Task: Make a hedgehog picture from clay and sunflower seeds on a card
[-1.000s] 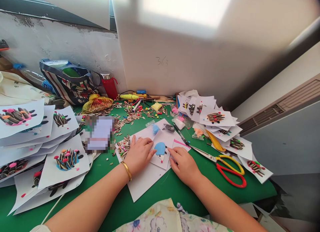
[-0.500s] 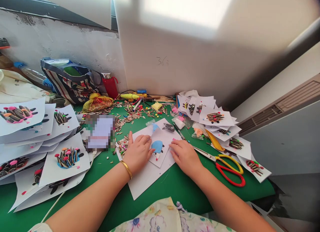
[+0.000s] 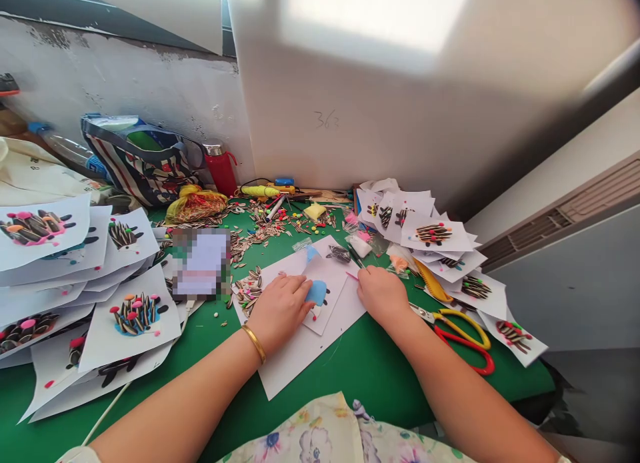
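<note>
My left hand (image 3: pixel 283 310) lies with its fingers extended over a small white card (image 3: pixel 320 324), pressing it onto a larger white sheet (image 3: pixel 280 380). On the card is a flat blue clay shape (image 3: pixel 317 292) with small dark pieces and a red dot around it. To the right, my right hand (image 3: pixel 383 295) is closed at the sheet's edge, fingers curled. A thin pink piece (image 3: pixel 352 275) shows at its fingertips, and a slender dark tool (image 3: pixel 356 255) reaches up to its knuckles. What the fingers hold is hidden.
Scissors (image 3: pixel 463 323) lie right of my right forearm. Stacked seed-decorated cards (image 3: pixel 135 316) rise at left, with more cards (image 3: pixel 435 235) at right. Loose sunflower seeds (image 3: pixel 265 230) cover the back, near a phone (image 3: pixel 203 266) and a red bottle (image 3: pixel 220 170). A bagged black lump (image 3: pixel 339 253) sits on the sheet.
My right hand has moved right and slightly up, its fingers curling from flat to closed beside the dark tool. My left hand stays on the card, shifted slightly, covering part of the blue shape.
</note>
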Tool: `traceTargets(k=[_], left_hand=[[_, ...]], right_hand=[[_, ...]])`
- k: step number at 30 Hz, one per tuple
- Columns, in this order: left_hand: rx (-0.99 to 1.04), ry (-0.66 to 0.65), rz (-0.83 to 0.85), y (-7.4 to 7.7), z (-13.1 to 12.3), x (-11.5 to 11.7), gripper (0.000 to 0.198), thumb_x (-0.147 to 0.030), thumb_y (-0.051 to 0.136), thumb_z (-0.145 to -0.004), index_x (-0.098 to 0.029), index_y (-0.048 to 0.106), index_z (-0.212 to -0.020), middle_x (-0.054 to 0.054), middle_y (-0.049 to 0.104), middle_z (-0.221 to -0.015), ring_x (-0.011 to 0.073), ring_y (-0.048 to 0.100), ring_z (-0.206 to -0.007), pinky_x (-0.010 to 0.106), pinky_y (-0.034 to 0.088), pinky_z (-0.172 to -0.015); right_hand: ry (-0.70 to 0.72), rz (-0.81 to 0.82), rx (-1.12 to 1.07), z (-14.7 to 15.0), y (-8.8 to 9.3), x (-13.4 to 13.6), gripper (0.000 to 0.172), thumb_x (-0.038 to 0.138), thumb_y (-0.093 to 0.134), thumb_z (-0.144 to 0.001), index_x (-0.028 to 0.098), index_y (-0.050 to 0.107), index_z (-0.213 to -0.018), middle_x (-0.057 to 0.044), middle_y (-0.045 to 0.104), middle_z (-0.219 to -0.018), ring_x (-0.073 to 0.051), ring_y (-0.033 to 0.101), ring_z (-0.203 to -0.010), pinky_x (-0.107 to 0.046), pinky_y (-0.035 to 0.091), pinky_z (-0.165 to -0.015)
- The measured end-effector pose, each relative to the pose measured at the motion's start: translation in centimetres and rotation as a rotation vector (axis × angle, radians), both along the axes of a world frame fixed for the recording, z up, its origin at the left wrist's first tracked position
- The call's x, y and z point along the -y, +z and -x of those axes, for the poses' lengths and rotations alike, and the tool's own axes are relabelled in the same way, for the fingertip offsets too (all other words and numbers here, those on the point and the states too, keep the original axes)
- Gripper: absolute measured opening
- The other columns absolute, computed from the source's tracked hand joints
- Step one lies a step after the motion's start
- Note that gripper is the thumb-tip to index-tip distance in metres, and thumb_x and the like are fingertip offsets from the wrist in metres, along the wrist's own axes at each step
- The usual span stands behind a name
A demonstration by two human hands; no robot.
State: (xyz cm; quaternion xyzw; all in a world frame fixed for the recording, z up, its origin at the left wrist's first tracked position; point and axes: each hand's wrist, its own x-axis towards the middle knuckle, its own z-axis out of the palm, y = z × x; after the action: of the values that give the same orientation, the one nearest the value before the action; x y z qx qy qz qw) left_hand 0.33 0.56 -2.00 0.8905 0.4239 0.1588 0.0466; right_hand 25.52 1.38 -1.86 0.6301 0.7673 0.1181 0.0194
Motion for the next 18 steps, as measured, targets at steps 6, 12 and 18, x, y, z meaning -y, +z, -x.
traceTargets(k=[6,12,18], left_hand=[[0.002,-0.008,0.057,0.1,0.0,0.1,0.039,-0.035,0.055,-0.091,-0.019,0.055,-0.127,0.012,0.062,-0.126,0.0251,0.058,-0.115,0.050,0.028,-0.114],[0.014,0.001,0.028,0.2,-0.1,0.3,0.036,-0.038,0.057,-0.090,-0.021,0.059,-0.122,0.012,0.062,-0.126,0.0273,0.057,-0.118,0.056,0.023,-0.115],[0.006,-0.041,-0.029,-0.3,-0.3,0.3,0.038,-0.040,0.056,-0.091,-0.018,0.061,-0.120,0.013,0.061,-0.131,0.0281,0.052,-0.126,0.055,0.022,-0.117]], right_hand=[[-0.054,-0.094,-0.177,-0.1,1.3,0.1,0.015,0.019,0.046,-0.092,0.017,0.060,-0.088,-0.006,0.063,-0.073,-0.019,0.056,-0.067,-0.030,0.024,-0.055],[0.089,0.055,-0.482,2.0,1.3,0.1,0.023,0.027,0.037,-0.100,0.022,0.059,-0.097,-0.002,0.067,-0.085,-0.016,0.060,-0.076,-0.027,0.033,-0.062],[0.132,0.093,-0.507,2.0,0.2,0.5,0.017,0.022,0.047,-0.094,0.021,0.064,-0.093,-0.003,0.067,-0.089,-0.017,0.059,-0.084,-0.027,0.039,-0.072]])
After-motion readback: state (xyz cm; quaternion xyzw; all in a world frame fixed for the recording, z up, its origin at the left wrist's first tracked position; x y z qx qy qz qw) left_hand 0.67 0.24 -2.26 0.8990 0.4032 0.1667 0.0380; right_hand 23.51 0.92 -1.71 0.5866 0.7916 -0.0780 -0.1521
